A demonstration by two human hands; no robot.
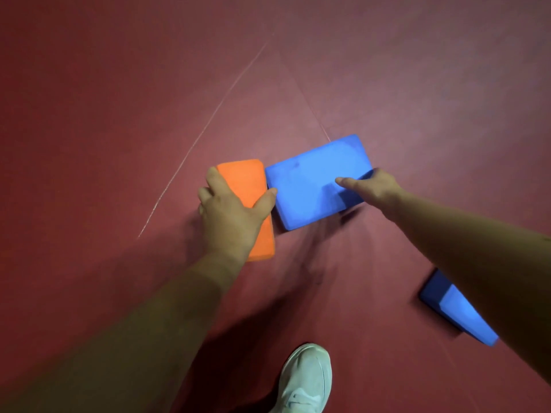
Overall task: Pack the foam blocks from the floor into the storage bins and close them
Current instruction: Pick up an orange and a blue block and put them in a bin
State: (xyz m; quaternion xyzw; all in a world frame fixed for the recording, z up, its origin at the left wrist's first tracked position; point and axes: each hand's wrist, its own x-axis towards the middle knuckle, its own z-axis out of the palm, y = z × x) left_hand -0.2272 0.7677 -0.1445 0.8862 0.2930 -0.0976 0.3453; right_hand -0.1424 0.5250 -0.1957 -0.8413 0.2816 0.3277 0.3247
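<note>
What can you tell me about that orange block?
The orange foam block is a flat rectangular slab with rounded corners and a matte, grainy surface. Its broad face is turned up, its long side running away from the person. The left hand grips it across its width, fingers over the left edge, thumb on the right. It is low over the dark red floor, just left of a blue foam block; whether they touch is unclear.

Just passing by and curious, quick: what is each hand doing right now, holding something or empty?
Left hand: grips the orange foam block.
Right hand: grips the blue foam block beside it, thumb on top.
</note>
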